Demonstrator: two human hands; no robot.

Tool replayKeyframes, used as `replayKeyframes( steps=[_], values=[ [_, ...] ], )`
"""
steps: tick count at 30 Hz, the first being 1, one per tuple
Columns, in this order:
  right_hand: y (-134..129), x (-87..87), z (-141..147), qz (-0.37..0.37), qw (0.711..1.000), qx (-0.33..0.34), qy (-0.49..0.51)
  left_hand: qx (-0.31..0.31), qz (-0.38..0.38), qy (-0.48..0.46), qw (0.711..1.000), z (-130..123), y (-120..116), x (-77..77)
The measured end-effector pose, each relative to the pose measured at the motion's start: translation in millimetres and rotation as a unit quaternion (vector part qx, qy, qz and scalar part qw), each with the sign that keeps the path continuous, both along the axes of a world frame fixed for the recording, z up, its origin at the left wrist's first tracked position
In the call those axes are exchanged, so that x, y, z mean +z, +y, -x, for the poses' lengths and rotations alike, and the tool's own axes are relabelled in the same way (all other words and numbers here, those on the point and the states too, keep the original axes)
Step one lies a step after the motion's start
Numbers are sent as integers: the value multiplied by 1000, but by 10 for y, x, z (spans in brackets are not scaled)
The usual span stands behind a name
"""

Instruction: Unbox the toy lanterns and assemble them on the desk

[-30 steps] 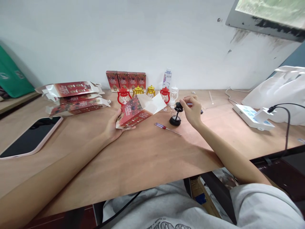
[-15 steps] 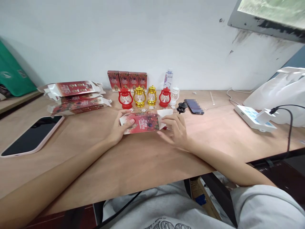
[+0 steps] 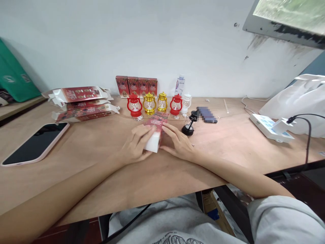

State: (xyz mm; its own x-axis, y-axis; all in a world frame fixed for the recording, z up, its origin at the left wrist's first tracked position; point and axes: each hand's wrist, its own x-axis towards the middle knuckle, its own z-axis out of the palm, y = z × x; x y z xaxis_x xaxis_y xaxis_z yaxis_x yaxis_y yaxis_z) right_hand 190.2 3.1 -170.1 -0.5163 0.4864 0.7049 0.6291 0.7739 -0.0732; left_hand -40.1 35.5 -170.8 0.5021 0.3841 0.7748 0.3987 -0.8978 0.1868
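A red printed gift box (image 3: 158,120) lies between my hands, its white closed end turned toward me. My left hand (image 3: 137,142) grips its left side, fingers curled over the top and thumb underneath near the end. On the right side, my right hand (image 3: 177,140) presses its fingertips against the box, thumb lower down by the white end. Just right of that hand stands a black mini lantern (image 3: 188,128). Behind the box are a red lantern (image 3: 134,105), a gold lantern (image 3: 149,103), a second gold one, another red lantern (image 3: 176,104) and a white lantern (image 3: 186,102).
Several upright red boxes (image 3: 133,87) and a clear bottle (image 3: 179,84) stand by the wall. Unfolded cartons (image 3: 83,113) are stacked left, behind a pink-edged phone (image 3: 35,144). To the right are a dark phone (image 3: 207,114), a power strip (image 3: 271,128) and a white bag (image 3: 297,105).
The box has turned from lying crosswise with an open flap at its right to pointing at me with a closed white end. My right hand has shifted left onto its side, uncovering the black lantern.
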Motion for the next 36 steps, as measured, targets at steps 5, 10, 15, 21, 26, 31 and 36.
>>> replayKeyframes(
  steps=[5, 10, 15, 21, 26, 31, 36],
  values=[
    [17, -27, -7, 5, 999, 32, 30, -97, -235, 12, 967, -55, -44, 33],
    [64, -61, -31, 31, 993, 87, 80, -83, -146, -23, 985, -89, -20, 70],
    [49, -34, -36, 37, 988, 121, 83, -21, -172, 30, 984, -74, 9, 79],
    [6, 20, -58, -1, 984, 146, 101, -5, -239, 31, 970, -57, 32, 58],
    [20, -28, -64, 3, 985, 153, 73, -48, -241, 57, 968, -50, -8, 96],
    [41, -106, -51, 22, 984, 154, 92, -21, -239, 66, 968, -81, -46, 115],
    [17, -65, -32, -42, 990, 114, 77, -3, -239, 78, 968, -89, -23, 113]
  ],
)
